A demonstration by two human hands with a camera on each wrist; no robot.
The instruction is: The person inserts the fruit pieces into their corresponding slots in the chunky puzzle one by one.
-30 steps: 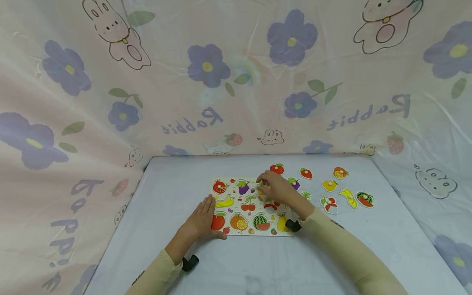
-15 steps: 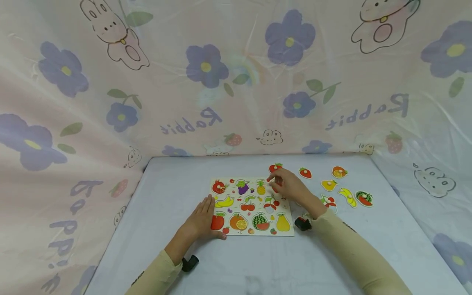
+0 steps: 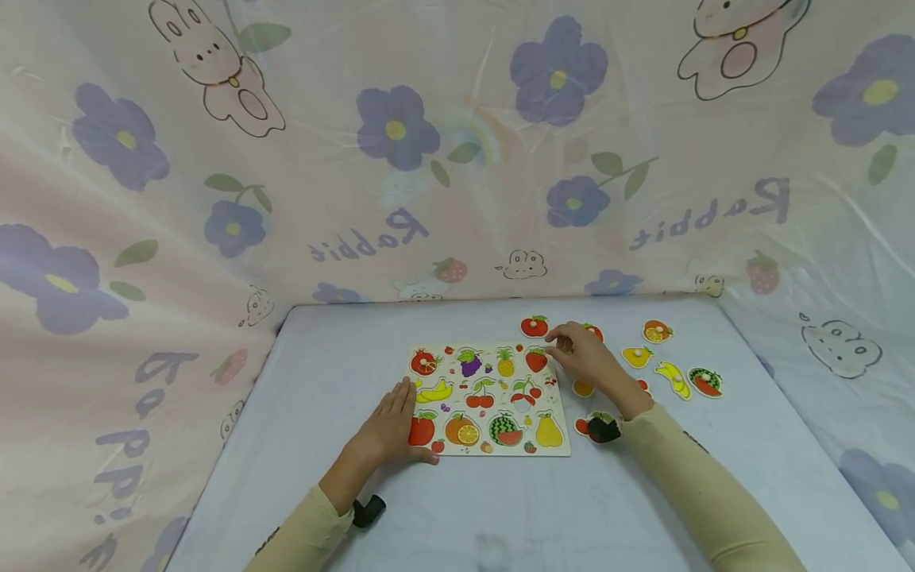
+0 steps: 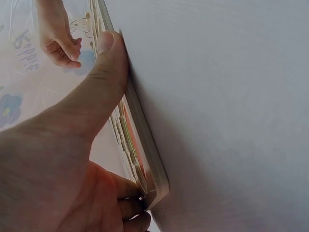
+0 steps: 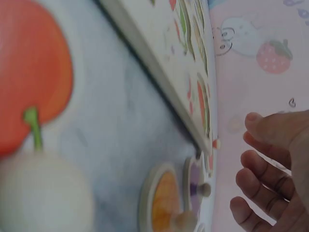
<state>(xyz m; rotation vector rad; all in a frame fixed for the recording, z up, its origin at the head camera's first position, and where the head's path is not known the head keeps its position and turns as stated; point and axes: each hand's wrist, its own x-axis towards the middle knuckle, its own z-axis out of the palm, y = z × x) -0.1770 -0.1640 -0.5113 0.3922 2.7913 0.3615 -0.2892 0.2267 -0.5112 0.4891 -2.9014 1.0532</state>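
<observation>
The fruit puzzle board (image 3: 493, 380) lies flat on the white table, covered with colourful fruit pictures. At its lower left corner rests my left hand (image 3: 389, 417), fingers straight along the left edge. In the left wrist view, the thumb (image 4: 99, 92) lies along the board's side. My right hand (image 3: 582, 356) hovers just off the upper right corner, near the strawberry picture (image 3: 537, 360). Its fingers (image 5: 256, 169) are loosely bent with nothing between them. Below it are the pineapple piece (image 3: 583, 388) and, in the right wrist view, a purple knobbed piece (image 5: 195, 181).
Loose fruit pieces lie beyond and right of the board: a red apple-like piece (image 3: 534, 326), an orange (image 3: 656, 331), a pear (image 3: 637, 357), bananas (image 3: 673, 380) and a watermelon (image 3: 706, 382). A cherry piece (image 3: 582, 427) sits partly under the right wrist camera. Printed curtains (image 3: 472, 199) surround the table.
My right hand has moved rightward from over the pineapple picture, past the strawberry picture, to beyond the board's right edge. The left hand has stayed in place.
</observation>
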